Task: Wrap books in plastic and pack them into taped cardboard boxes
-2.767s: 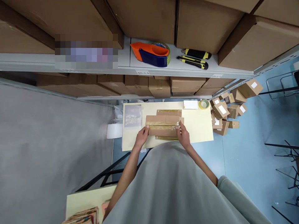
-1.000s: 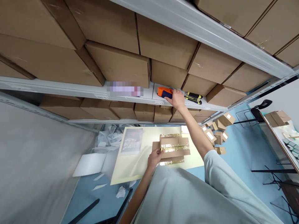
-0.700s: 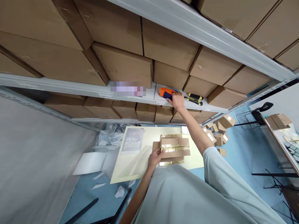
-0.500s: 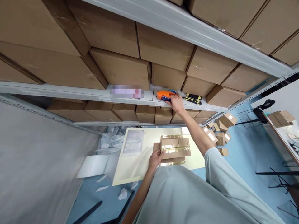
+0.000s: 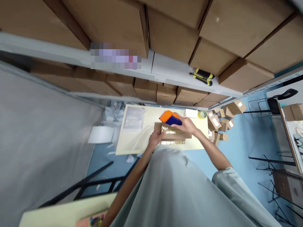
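My right hand [image 5: 188,126] is closed around an orange and dark blue tape dispenser [image 5: 170,118], which it holds just above the cardboard. Below the dispenser lies a small stack of flat cardboard boxes [image 5: 176,136] with shiny gold tape across them. At the left edge of the top box, my left hand [image 5: 155,138] pinches the cardboard between thumb and fingers. The boxes rest on a pale yellow table [image 5: 151,115]. The dispenser partly hides the back of the stack.
Yellow and black hand tools [image 5: 202,76] lie on the shelf [image 5: 172,67] in front of cardboard cartons [image 5: 171,34]. A yellow-green tape roll [image 5: 202,114] and a clear plastic sheet [image 5: 133,118] are on the table. Small boxes [image 5: 223,119] are piled to the right.
My right hand has lifted the tape dispenser off the shelf and brought it down over the boxes. My left hand still holds the cardboard. The view has tilted downward.
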A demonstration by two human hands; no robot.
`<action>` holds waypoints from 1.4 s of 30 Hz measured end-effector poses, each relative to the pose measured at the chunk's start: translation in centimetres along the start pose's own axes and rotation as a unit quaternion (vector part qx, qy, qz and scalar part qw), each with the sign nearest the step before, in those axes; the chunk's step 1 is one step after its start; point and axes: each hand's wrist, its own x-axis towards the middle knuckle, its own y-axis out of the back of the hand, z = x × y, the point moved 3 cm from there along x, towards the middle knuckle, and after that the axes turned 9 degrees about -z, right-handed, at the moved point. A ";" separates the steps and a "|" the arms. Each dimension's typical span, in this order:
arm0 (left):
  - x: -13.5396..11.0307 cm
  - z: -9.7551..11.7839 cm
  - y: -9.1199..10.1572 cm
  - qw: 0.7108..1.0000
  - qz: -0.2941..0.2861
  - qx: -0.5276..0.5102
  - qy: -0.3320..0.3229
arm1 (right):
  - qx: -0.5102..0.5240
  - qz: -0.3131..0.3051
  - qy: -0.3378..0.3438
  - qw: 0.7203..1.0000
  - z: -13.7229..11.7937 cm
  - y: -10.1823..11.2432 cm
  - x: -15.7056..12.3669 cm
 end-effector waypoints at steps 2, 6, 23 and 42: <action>0.3 -0.4 -0.3 0.999 0.016 -0.030 -0.007 | 0.132 -0.093 0.018 0.987 1.5 -0.7 -1.1; 0.4 -0.7 -1.0 0.998 0.029 -0.051 -0.013 | 0.258 -0.234 0.030 0.937 3.9 -1.6 -1.8; -3.8 4.0 -0.1 0.972 0.060 -0.219 -0.065 | 0.256 -0.371 0.037 0.892 6.0 -1.1 1.0; -2.4 4.5 -0.6 0.970 0.015 -0.237 -0.042 | 0.242 -0.365 0.030 0.899 5.7 -0.8 0.3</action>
